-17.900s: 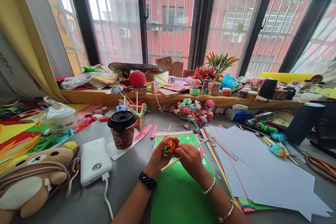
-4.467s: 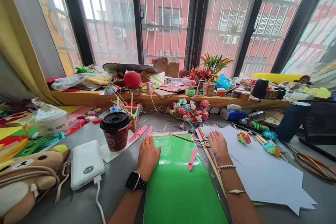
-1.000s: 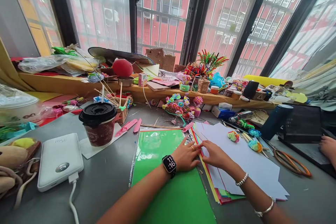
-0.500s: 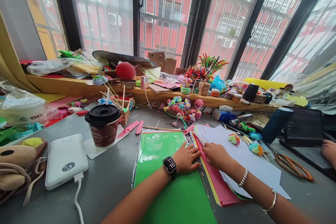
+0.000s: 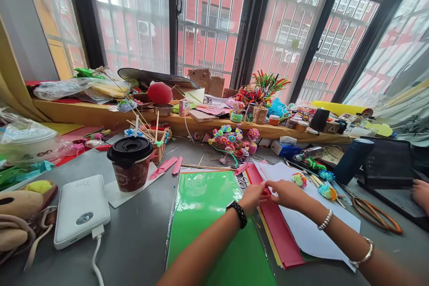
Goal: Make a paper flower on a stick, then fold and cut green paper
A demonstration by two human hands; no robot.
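Note:
My left hand [image 5: 252,199], with a black watch on its wrist, has its fingers closed at the upper part of a stack of red paper [image 5: 279,232]. Facing it, my right hand [image 5: 287,194] pinches at the same red paper, and the fingertips of both hands nearly meet. White sheets [image 5: 321,228] lie under and beside my right forearm, on top of the red paper. Below my left forearm is a green sheet pack [image 5: 204,214] in a clear glossy sleeve. Small scissors [image 5: 241,182] lie between the green pack and the red paper.
A lidded paper cup [image 5: 130,165] and a white power bank [image 5: 82,212] with a cable stand left. Folded pink strips [image 5: 164,167] lie near the cup. Large scissors [image 5: 377,214], paper flowers [image 5: 327,191] and a dark bottle [image 5: 353,161] are right. Another person's hand [image 5: 420,196] rests at the laptop.
My left hand has lifted off the green pack and moved right to the red paper, its fingers closing. My right hand has shifted slightly right, and the white sheets have slid right, baring more red paper.

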